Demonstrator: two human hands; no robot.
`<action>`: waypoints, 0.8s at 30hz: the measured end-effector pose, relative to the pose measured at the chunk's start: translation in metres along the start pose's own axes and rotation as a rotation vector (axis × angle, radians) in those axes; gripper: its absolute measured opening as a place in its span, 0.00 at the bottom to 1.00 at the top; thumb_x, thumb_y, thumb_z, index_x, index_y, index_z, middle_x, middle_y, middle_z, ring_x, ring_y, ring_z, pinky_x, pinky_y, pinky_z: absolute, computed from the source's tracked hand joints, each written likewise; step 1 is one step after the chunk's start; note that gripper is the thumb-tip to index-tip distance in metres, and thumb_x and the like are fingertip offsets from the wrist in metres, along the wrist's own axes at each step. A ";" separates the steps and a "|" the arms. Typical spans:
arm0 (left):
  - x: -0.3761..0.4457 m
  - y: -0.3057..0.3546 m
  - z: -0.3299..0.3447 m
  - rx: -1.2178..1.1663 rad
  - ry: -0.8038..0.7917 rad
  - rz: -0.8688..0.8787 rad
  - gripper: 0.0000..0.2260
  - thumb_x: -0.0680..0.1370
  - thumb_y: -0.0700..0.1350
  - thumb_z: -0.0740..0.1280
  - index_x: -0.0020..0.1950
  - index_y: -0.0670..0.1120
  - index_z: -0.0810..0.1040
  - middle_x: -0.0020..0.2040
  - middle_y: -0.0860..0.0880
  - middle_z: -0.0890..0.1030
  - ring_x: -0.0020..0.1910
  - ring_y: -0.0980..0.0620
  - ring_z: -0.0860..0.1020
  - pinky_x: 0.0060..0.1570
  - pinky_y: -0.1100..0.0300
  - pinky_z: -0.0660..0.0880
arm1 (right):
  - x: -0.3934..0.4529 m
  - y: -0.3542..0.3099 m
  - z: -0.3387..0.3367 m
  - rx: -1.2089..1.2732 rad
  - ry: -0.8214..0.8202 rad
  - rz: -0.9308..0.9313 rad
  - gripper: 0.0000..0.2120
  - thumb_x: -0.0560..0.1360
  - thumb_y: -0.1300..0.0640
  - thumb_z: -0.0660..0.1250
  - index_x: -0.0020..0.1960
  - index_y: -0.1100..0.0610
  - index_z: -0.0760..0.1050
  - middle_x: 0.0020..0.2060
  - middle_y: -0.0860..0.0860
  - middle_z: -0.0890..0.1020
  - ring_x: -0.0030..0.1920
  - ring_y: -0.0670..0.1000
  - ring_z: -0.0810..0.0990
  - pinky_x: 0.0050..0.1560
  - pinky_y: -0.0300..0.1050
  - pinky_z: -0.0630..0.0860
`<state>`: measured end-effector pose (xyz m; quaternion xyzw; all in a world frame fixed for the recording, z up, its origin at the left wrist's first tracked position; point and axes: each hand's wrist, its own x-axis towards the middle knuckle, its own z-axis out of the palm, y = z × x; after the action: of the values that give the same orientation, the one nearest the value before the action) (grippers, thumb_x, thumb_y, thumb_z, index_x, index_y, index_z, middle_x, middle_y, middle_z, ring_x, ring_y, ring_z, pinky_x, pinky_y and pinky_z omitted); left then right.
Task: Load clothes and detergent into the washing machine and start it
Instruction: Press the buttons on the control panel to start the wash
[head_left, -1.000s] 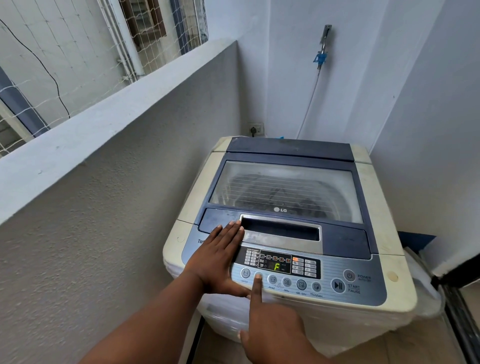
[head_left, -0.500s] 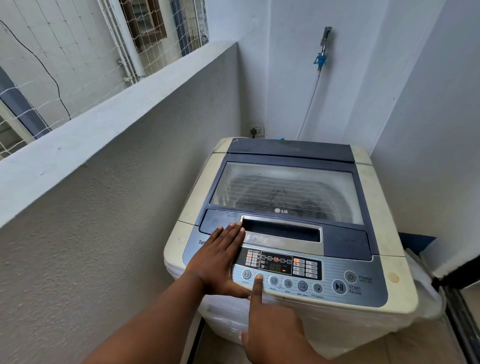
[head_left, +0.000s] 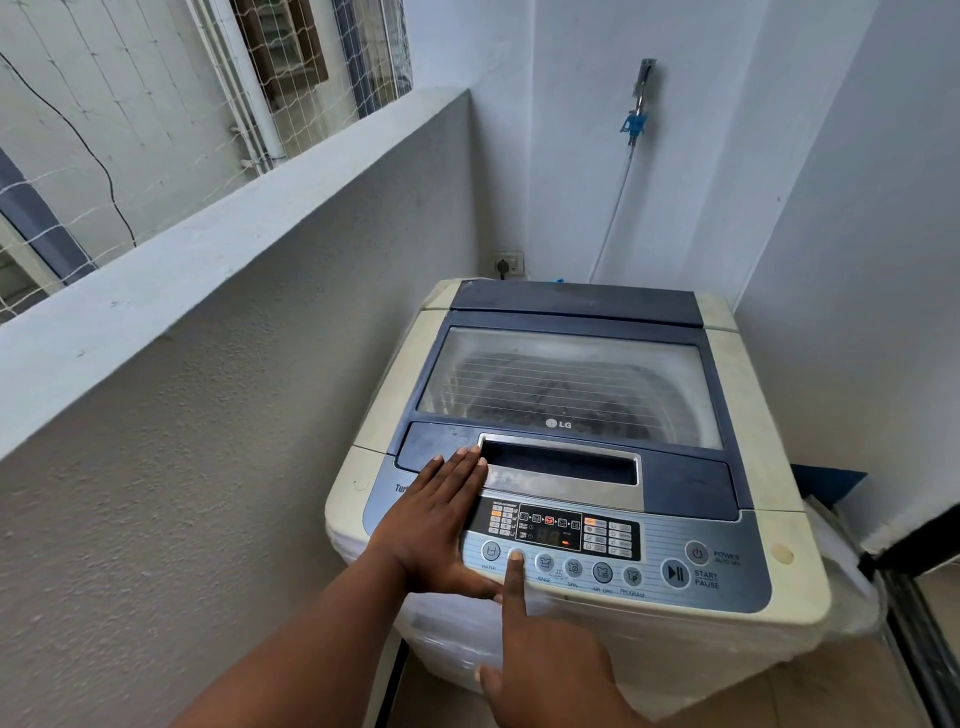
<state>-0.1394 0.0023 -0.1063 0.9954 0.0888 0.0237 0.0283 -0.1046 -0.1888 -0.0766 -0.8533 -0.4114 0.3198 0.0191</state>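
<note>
A cream and blue top-loading washing machine (head_left: 753, 415) stands in the corner with its clear lid (head_left: 566, 384) closed; dark clothes show dimly through it. My left hand (head_left: 431, 519) lies flat, fingers together, on the left end of the control panel (head_left: 691, 597). My right hand (head_left: 545, 670) points its index finger onto the second round button (head_left: 516, 555) from the left, the other fingers curled. The small display (head_left: 548, 535) is lit with dim red marks. No detergent is in view.
A grey parapet wall (head_left: 234, 415) runs close along the machine's left side. White walls close the back and right. A tap with a hose (head_left: 636, 124) and a wall socket (head_left: 508, 265) sit behind the machine. A dark door frame (head_left: 919, 623) is at the lower right.
The bright green character on the display has gone, replaced by dim red marks. Both hands have stayed in place, with the right index finger on the same button.
</note>
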 end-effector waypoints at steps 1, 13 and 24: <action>0.000 0.000 0.000 0.001 0.000 0.002 0.58 0.63 0.81 0.53 0.79 0.43 0.45 0.79 0.47 0.43 0.77 0.53 0.38 0.74 0.51 0.42 | -0.001 0.000 0.000 0.004 0.004 -0.003 0.48 0.75 0.38 0.59 0.73 0.50 0.24 0.65 0.57 0.74 0.56 0.55 0.79 0.56 0.50 0.75; -0.001 0.001 0.000 -0.007 0.000 -0.004 0.59 0.61 0.82 0.54 0.79 0.43 0.45 0.79 0.47 0.44 0.77 0.54 0.38 0.74 0.52 0.42 | -0.010 0.006 -0.003 0.038 0.045 -0.022 0.45 0.76 0.40 0.57 0.72 0.45 0.24 0.59 0.54 0.79 0.52 0.53 0.80 0.51 0.49 0.76; -0.002 0.000 -0.001 -0.031 0.017 -0.003 0.60 0.60 0.82 0.56 0.79 0.44 0.44 0.79 0.49 0.43 0.77 0.56 0.36 0.74 0.53 0.40 | -0.022 0.016 -0.007 0.097 0.164 -0.061 0.40 0.75 0.37 0.56 0.73 0.36 0.29 0.62 0.50 0.77 0.57 0.53 0.77 0.54 0.49 0.75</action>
<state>-0.1412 0.0025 -0.1052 0.9945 0.0899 0.0333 0.0429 -0.0997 -0.2134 -0.0644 -0.8617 -0.4184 0.2677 0.1037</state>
